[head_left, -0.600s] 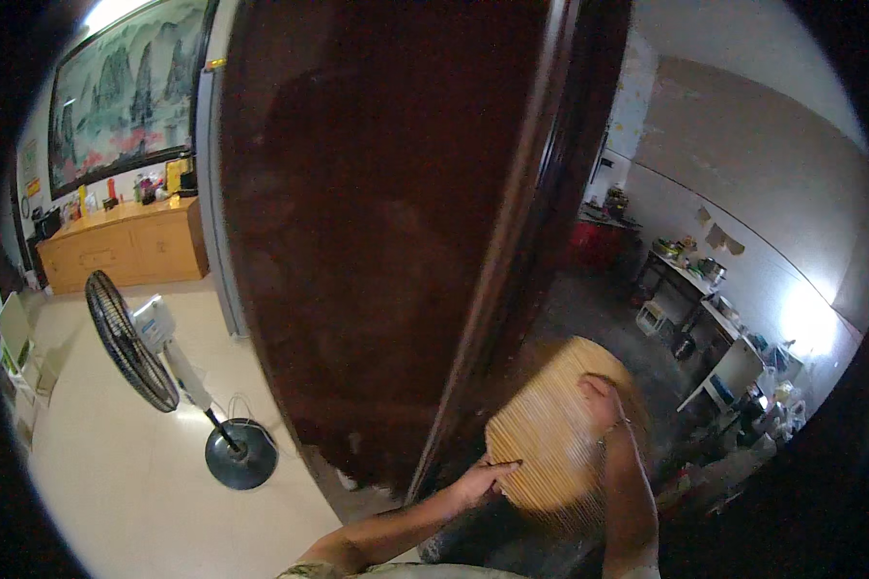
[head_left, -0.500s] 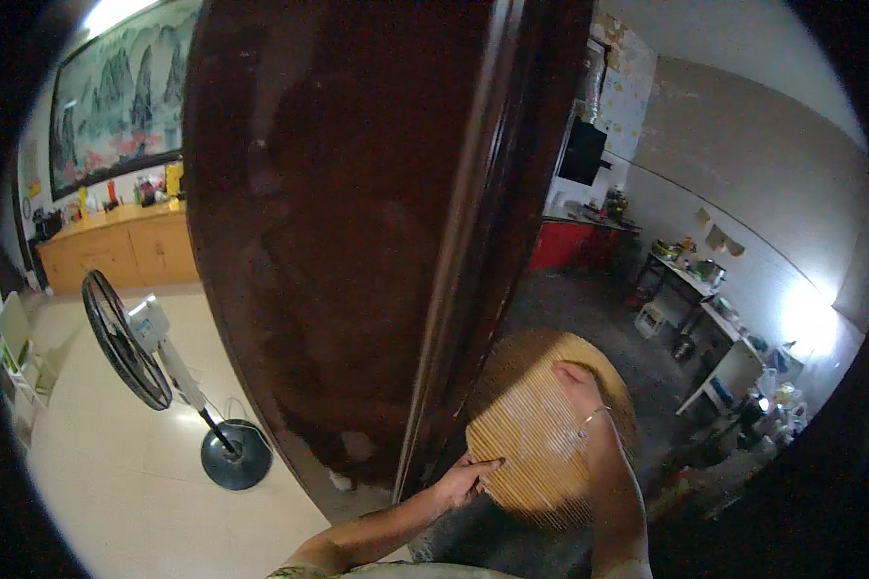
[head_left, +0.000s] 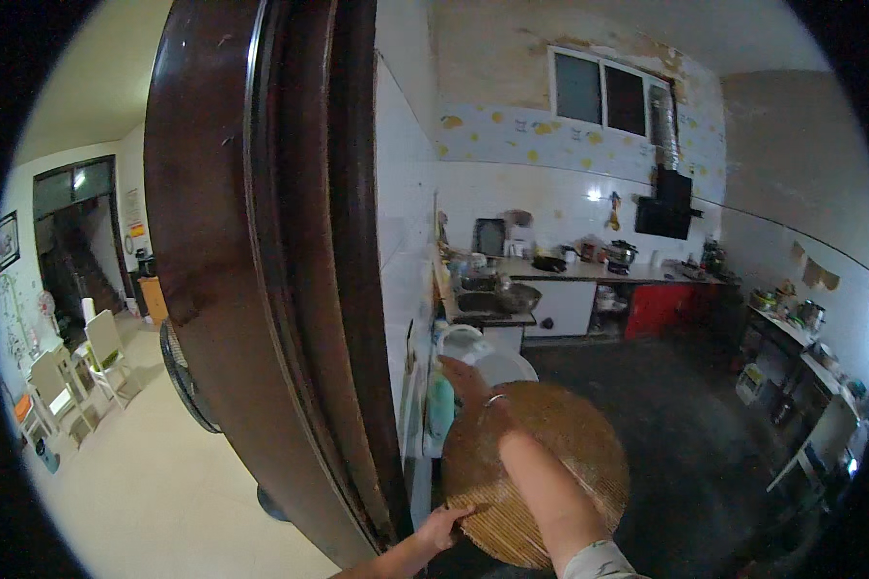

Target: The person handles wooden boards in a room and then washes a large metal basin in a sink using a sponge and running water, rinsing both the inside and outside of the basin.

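A round, flat tray of straw-coloured stalks (head_left: 541, 434) hangs in front of me, tilted, its ribs showing along the near side. My left hand (head_left: 443, 526) is closed on its near left edge, thumb on top. Over the tray's face my right arm crosses to the left, a bracelet at the wrist. My right hand (head_left: 469, 382) is off the tray, with fingers stretched toward the white tiled wall (head_left: 403, 241); whether they touch it I cannot tell. Beyond that hand stands a pale round tub (head_left: 497, 359), partly hidden.
A dark brown door frame (head_left: 290, 289) rises close on my left. Past it are a fan (head_left: 185, 381) and white chairs (head_left: 106, 347). Ahead lie a kitchen counter (head_left: 589, 273) with a red cabinet (head_left: 671, 309), a dark floor (head_left: 647, 396) and a side table (head_left: 780, 326).
My view has swung right, into the kitchen. My right hand has let go of the tray and reached left toward the wall. My left hand keeps its hold on the tray.
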### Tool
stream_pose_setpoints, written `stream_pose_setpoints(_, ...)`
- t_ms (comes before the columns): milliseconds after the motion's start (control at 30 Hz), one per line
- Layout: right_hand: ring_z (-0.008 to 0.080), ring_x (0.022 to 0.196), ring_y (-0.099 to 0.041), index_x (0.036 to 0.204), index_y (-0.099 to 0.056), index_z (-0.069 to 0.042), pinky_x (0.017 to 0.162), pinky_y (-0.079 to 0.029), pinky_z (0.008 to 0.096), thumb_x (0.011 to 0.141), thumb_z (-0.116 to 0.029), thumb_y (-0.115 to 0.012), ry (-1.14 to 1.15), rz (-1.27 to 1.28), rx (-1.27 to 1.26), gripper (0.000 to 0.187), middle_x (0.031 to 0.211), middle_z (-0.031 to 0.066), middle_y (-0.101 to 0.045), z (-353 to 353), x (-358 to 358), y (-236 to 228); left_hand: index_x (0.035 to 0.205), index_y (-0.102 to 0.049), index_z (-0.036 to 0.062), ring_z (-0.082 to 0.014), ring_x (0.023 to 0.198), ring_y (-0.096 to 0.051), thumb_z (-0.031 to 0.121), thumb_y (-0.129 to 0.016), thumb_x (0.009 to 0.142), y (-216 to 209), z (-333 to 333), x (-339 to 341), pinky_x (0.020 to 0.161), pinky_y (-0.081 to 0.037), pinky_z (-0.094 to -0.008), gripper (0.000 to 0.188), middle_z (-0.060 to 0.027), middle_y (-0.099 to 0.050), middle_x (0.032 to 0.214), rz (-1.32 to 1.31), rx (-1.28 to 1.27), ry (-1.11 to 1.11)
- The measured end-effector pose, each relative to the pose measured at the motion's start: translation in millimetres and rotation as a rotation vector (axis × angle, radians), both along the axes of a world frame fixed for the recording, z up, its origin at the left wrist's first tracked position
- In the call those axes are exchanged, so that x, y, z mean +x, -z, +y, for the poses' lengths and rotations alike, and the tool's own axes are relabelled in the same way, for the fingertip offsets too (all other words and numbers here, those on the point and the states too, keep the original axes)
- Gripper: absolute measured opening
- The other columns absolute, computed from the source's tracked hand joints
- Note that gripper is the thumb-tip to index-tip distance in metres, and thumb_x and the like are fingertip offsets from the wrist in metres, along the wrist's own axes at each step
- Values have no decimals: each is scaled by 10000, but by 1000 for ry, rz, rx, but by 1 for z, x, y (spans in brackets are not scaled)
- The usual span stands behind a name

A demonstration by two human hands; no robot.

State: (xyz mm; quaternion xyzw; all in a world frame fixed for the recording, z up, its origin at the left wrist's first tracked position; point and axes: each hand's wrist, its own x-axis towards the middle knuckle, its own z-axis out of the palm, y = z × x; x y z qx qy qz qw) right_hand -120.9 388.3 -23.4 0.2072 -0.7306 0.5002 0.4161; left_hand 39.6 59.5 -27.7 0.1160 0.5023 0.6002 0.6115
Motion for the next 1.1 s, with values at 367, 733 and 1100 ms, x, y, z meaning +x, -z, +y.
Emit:
stream_pose_setpoints(367, 209, 1297, -188, 1336, -174, 30, 1049, -136, 274, 920, -380, -297, 56, -480, -421, 598, 1396, 135, -216, -174, 23, -81, 1152, -367, 83, -84, 386, -386, 143, -594, 780, 30, -23, 1, 236, -182, -203, 439, -57, -528, 926, -91, 113, -304)
stream_pose_setpoints(733, 310, 1190, -374, 1245, -370, 38, 975, -308, 354, 828, -288, -519, 1130, -561, -137, 549, 1289, 213, -375, 62, 324, -64, 1125, -435, 6, -271, 984, -507, 72, -593, 738, 63, 102, -7, 830, -436, -414, 423, -129, -522, 1062, -254, 402, -345)
stream_pose_setpoints(1100, 228, 1000, -538, 1188, -470, -62, 827, -458, 411, 848, -446, -444, 668, 50, -1506, 513, 1138, 115, -534, 110, 568, 104, 1235, -356, 8, -314, 1054, -479, 153, -456, 806, 146, 332, 39, 913, -388, -445, 464, -175, -475, 1167, -522, 241, 36)
